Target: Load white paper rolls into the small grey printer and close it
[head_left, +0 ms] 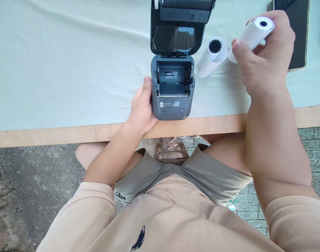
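Note:
A dark grey portable label printer (173, 101) stands near the table's front edge, its lid (179, 28) swung up and back. The paper bay inside shows bare, with a small printed sticker on its back wall. My left hand (143, 105) grips the printer's left side, thumb along the edge and fingers hidden beneath or behind it. Off to the right, my right hand (270, 52) is closed around a white paper roll (251, 36) with a dark core hole. Between that roll and the printer lies a second white paper roll (211, 57) with a wide black core and a loose paper end.
A pale green cloth (70, 70) covers the table, whose wooden front edge (110, 134) is exposed. At the back right, a dark flat device (298, 42) lies partly behind my right hand. Below the edge are my legs and a small wooden stool (172, 154).

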{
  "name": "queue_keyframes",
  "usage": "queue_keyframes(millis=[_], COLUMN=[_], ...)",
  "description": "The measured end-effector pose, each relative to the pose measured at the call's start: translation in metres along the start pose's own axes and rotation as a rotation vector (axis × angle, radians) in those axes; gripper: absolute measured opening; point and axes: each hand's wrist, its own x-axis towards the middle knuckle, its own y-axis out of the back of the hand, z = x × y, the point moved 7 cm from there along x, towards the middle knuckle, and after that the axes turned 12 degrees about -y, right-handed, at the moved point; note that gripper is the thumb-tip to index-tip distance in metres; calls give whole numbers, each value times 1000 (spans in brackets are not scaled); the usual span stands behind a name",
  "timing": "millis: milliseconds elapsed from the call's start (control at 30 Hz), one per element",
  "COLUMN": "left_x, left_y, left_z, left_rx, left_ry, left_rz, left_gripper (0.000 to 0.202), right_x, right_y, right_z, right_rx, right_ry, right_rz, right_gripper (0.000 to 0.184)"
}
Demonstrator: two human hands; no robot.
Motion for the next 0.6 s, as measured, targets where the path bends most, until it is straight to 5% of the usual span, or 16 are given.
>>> queue_keyframes(millis=[300,500,600], left_x=[-1,-1,-1], left_y=[-1,-3,-3], left_z=[0,0,0], left_rx=[-18,-4,-15], left_ry=[19,20,30], left_rz=[1,-24,-24], left_gripper=[42,44,44], right_x=[6,11,5], right_y=[17,20,39], right_z=[16,25,24], right_rx=[23,141,183], right_ry=[48,132,237], right_rz=[288,265,564], right_gripper=[37,52,37])
